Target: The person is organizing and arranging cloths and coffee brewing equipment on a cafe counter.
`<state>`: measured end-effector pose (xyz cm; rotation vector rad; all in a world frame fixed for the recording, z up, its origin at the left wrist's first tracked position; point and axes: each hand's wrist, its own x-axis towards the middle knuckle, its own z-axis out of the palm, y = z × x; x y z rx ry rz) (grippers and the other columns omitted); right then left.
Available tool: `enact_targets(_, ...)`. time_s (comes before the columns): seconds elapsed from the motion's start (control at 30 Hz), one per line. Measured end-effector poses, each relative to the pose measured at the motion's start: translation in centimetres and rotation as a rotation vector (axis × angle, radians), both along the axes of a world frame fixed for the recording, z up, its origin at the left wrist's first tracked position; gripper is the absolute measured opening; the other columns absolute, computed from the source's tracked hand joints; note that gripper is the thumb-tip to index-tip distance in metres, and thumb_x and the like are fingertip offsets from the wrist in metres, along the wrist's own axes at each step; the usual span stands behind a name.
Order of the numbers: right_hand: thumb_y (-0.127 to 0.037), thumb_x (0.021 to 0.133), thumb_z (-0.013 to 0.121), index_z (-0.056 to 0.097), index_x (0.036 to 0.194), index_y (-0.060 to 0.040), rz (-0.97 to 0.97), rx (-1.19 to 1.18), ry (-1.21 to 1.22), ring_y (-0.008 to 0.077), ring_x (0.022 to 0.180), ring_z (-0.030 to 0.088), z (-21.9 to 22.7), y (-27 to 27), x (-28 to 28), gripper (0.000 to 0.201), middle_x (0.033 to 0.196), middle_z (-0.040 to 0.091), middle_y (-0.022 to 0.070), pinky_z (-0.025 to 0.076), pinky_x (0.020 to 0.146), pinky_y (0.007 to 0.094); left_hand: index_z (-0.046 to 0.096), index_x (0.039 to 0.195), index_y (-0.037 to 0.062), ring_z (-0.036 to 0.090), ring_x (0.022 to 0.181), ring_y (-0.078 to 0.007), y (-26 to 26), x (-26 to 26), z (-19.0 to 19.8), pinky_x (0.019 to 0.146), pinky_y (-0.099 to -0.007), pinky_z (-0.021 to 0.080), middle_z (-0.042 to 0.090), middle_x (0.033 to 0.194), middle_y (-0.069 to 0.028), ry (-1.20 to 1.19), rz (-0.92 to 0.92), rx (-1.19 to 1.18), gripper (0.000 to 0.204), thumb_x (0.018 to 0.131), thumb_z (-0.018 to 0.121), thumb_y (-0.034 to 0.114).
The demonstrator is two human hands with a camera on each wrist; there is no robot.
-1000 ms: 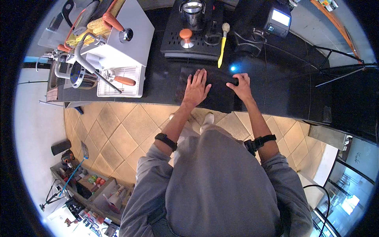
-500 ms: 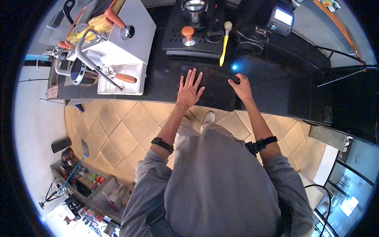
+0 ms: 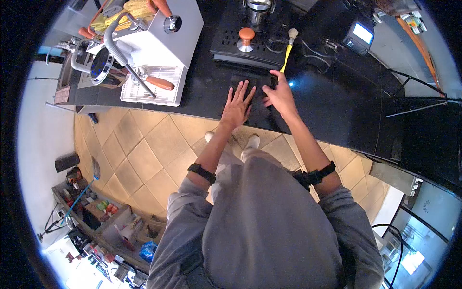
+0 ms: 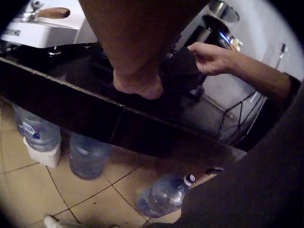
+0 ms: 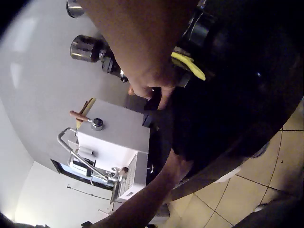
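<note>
A black counter (image 3: 337,111) carries a white espresso machine (image 3: 159,38) at its left end, a black drip tray (image 3: 250,43) along the back edge, and a dark cloth (image 3: 257,103) at the front edge (both hands rest on it). A yellow-handled brush (image 3: 287,48) lies beside the tray.

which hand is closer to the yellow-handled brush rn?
Right. The right hand sits just below the yellow-handled brush, its fingertips close to the handle's lower tip, gripping the dark mat. The left hand lies flat on the mat, farther left and lower.
</note>
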<state>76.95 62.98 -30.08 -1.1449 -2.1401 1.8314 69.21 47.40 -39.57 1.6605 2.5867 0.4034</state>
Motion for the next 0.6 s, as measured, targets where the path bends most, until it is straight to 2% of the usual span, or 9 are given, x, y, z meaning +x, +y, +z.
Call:
enact_targets(0.03, -0.009, 0.087, 0.063, 0.027, 0.142, -0.0054, 0.002, -0.144, 0.052, 0.0305, 0.067, 0.070, 0.4, -0.8, -0.7, 0.066, 0.105, 0.063, 0.0281, 0.060, 0.056, 0.0377, 0.031, 0.151, 0.0127, 0.021, 0.146, -0.0298, -0.5, -0.6, 0.1, 0.117, -0.0495, 0.020, 0.023, 0.157, -0.0151, -0.033, -0.044, -0.060, 0.059, 0.096, 0.051, 0.022)
enact_targets(0.07, -0.010, 0.091, 0.061, 0.018, 0.146, -0.0052, 0.054, -0.253, 0.046, 0.0323, 0.069, 0.071, 0.6, -1.2, -1.4, 0.070, 0.104, 0.062, 0.0313, 0.061, 0.057, 0.0408, 0.039, 0.146, 0.0082, 0.035, 0.139, -0.0304, -1.2, -1.6, -1.3, 0.113, -0.0458, 0.031, 0.033, 0.152, -0.0166, -0.251, -0.054, 0.273, 0.055, 0.092, 0.052, 0.013)
enact_targets(0.1, -0.012, 0.094, 0.060, 0.015, 0.148, -0.0051, 0.070, -0.327, 0.142, 0.0325, 0.072, 0.071, -0.1, -1.8, -1.8, 0.071, 0.108, 0.061, 0.0316, 0.061, 0.059, 0.0415, 0.039, 0.146, 0.0082, 0.035, 0.139, -0.0304, -2.3, -2.0, -2.6, 0.113, -0.0458, 0.031, 0.033, 0.152, -0.0166, -0.251, -0.044, 0.273, 0.055, 0.092, 0.052, 0.013)
enact_targets(0.2, -0.016, 0.098, 0.055, 0.016, 0.150, -0.0050, 0.134, -0.294, 0.156, 0.0300, 0.089, 0.069, -0.6, -2.4, -1.9, 0.066, 0.112, 0.061, 0.0267, 0.061, 0.072, 0.0387, 0.044, 0.141, 0.0030, 0.055, 0.116, -0.0239, -4.1, -2.1, -0.5, 0.092, -0.0365, 0.050, 0.053, 0.131, -0.0184, -1.286, 0.484, 0.774, 0.053, 0.099, 0.049, 0.036)
enact_targets(0.3, -0.015, 0.097, 0.054, 0.032, 0.145, -0.0054, 0.139, -0.184, 0.095, 0.0253, 0.092, 0.067, -3.0, -1.6, -0.3, 0.053, 0.116, 0.062, 0.0192, 0.059, 0.073, 0.0361, 0.044, 0.141, 0.0053, 0.052, 0.119, -0.0272, -4.7, -2.0, 3.6, 0.097, -0.0363, 0.045, 0.051, 0.137, -0.0159, -1.411, 0.807, 0.717, 0.062, 0.098, 0.048, 0.050)
enact_targets(0.33, -0.013, 0.095, 0.058, 0.041, 0.137, -0.0068, 0.239, -0.024, 0.085, 0.0243, 0.086, 0.068, -5.4, -1.1, 0.7, 0.046, 0.112, 0.062, 0.0187, 0.058, 0.071, 0.0354, 0.042, 0.142, 0.0059, 0.051, 0.120, -0.0279, -5.1, -2.7, 1.6, 0.099, -0.0348, 0.043, 0.049, 0.138, -0.0184, -1.142, 0.700, 0.638, 0.061, 0.095, 0.058, 0.042)
enact_targets(0.4, -0.008, 0.087, 0.064, 0.059, 0.118, -0.0081, 0.318, 0.260, 0.051, 0.0207, 0.077, 0.065, -5.9, -1.6, 1.6, 0.031, 0.106, 0.062, 0.0157, 0.053, 0.072, 0.0333, 0.043, 0.141, 0.0053, 0.051, 0.120, -0.0275, -5.0, -1.9, 1.1, 0.100, -0.0347, 0.042, 0.051, 0.136, -0.0189, -1.079, 0.661, 0.630, 0.061, 0.093, 0.063, 0.036)
enact_targets(0.47, -0.008, 0.086, 0.065, 0.057, 0.120, -0.0085, 0.325, 0.364, 0.051, 0.0213, 0.079, 0.064, -6.5, -1.7, 2.0, 0.034, 0.105, 0.060, 0.0152, 0.053, 0.073, 0.0335, 0.046, 0.135, 0.0030, 0.056, 0.114, -0.0242, -4.9, -1.7, 0.3, 0.098, -0.0326, 0.043, 0.058, 0.126, -0.0185, -1.057, 0.656, 0.562, 0.059, 0.085, 0.074, 0.014)
enact_targets(0.6, -0.006, 0.085, 0.065, 0.051, 0.129, -0.0091, 0.271, 0.551, 0.106, 0.0315, 0.095, 0.060, -7.9, -0.9, 1.3, 0.046, 0.111, 0.053, 0.0184, 0.051, 0.085, 0.0395, 0.048, 0.131, 0.0018, 0.059, 0.105, -0.0208, -5.1, -1.4, -1.3, 0.094, -0.0303, 0.045, 0.063, 0.115, -0.0156, -0.924, 0.588, 0.567, 0.052, 0.085, 0.071, 0.005)
